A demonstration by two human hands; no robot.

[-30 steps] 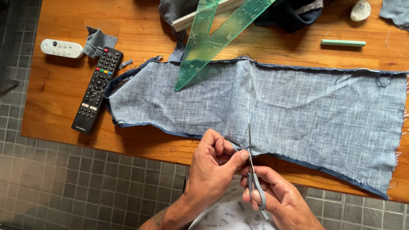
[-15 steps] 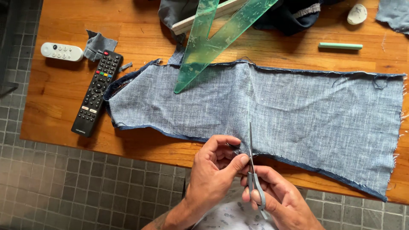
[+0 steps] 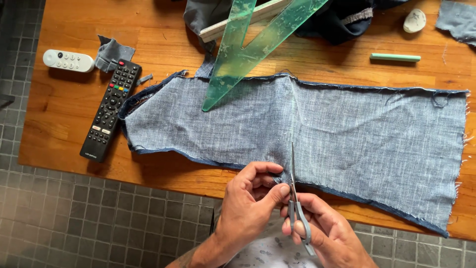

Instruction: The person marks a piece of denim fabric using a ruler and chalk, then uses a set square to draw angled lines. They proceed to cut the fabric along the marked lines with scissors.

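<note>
A long piece of light blue denim fabric (image 3: 307,134) lies flat across the wooden table (image 3: 64,134). At its near edge, my left hand (image 3: 250,203) pinches the fabric between thumb and fingers. Right beside it, my right hand (image 3: 325,233) grips grey scissors (image 3: 296,203), whose blades point away from me onto the cloth at its lower edge.
A green transparent set square (image 3: 250,47) rests on the fabric's far edge, over a wooden ruler (image 3: 238,25). A black remote (image 3: 110,109), a white remote (image 3: 68,60), a fabric scrap (image 3: 113,52), green chalk (image 3: 395,57) and dark cloth (image 3: 342,20) lie around. Grey tiled floor (image 3: 74,218) lies below.
The view has shifted slightly. My left hand has closed its pinch on the fabric edge nearer the scissor blades; the scissors stay at the same spot on the cloth.
</note>
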